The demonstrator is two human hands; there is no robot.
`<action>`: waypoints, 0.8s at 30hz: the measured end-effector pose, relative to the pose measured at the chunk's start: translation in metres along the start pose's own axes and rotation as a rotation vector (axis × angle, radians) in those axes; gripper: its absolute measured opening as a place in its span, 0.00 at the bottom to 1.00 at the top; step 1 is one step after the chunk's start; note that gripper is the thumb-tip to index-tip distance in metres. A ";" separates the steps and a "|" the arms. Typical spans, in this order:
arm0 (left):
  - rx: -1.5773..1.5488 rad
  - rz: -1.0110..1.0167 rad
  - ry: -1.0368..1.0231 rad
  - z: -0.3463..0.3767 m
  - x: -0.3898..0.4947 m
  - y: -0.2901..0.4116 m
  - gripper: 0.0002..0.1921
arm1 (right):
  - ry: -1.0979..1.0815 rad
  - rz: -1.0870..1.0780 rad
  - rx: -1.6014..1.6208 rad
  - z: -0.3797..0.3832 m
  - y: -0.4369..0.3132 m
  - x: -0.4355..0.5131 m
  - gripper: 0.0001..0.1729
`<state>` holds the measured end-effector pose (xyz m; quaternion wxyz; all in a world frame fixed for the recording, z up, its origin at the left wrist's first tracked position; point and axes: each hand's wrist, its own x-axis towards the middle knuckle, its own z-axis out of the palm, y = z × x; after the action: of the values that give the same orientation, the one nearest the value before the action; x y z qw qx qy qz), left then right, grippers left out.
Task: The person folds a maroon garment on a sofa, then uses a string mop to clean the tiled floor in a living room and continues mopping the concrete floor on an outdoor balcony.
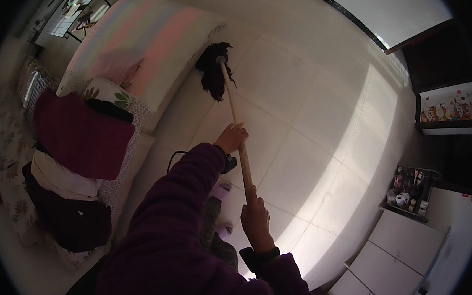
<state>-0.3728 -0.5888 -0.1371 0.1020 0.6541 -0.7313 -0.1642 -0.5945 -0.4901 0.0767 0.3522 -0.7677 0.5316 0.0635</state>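
Observation:
Both my hands grip the wooden handle (244,167) of a mop. My left hand (231,138) wraps it partway down the pole, and my right hand (256,222) holds its upper end, nearer my body. The dark mop head (214,71) lies on the pale tiled floor (304,128), close beside the side of a bed with a striped cover (145,36). The pole slants away from me toward that head.
Folded clothes, including a maroon garment (83,133) and a dark one (68,217), lie on the bed to the left. A white drawer cabinet (395,260) stands at right, with a tray of small items (411,192) on it. A table (69,20) is at far left.

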 end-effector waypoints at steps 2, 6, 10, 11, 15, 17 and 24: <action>-0.040 -0.028 0.000 -0.012 -0.008 -0.001 0.09 | 0.017 -0.061 0.012 -0.002 -0.006 0.004 0.34; -0.050 0.067 0.119 -0.021 -0.036 0.019 0.10 | -0.099 -0.092 0.024 -0.024 0.014 -0.029 0.36; -0.153 0.040 0.133 -0.011 -0.077 0.061 0.09 | -0.150 -0.174 0.046 -0.025 0.041 -0.076 0.39; -0.182 0.019 0.127 -0.008 -0.090 0.072 0.08 | -0.152 -0.196 0.064 -0.022 0.048 -0.088 0.38; -0.121 -0.010 0.150 0.016 -0.147 0.119 0.06 | -0.182 -0.276 0.060 -0.012 0.090 -0.134 0.38; -0.110 -0.064 0.111 0.034 -0.179 0.148 0.06 | -0.244 -0.271 0.074 -0.010 0.117 -0.160 0.37; -0.060 -0.227 -0.109 0.099 -0.279 0.279 0.09 | -0.453 -0.221 0.086 -0.032 0.212 -0.252 0.31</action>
<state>-0.6319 -0.2773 -0.1058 0.0623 0.7194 -0.6519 -0.2316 -0.8930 -0.3544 0.1190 0.4994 -0.7716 0.3543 0.1724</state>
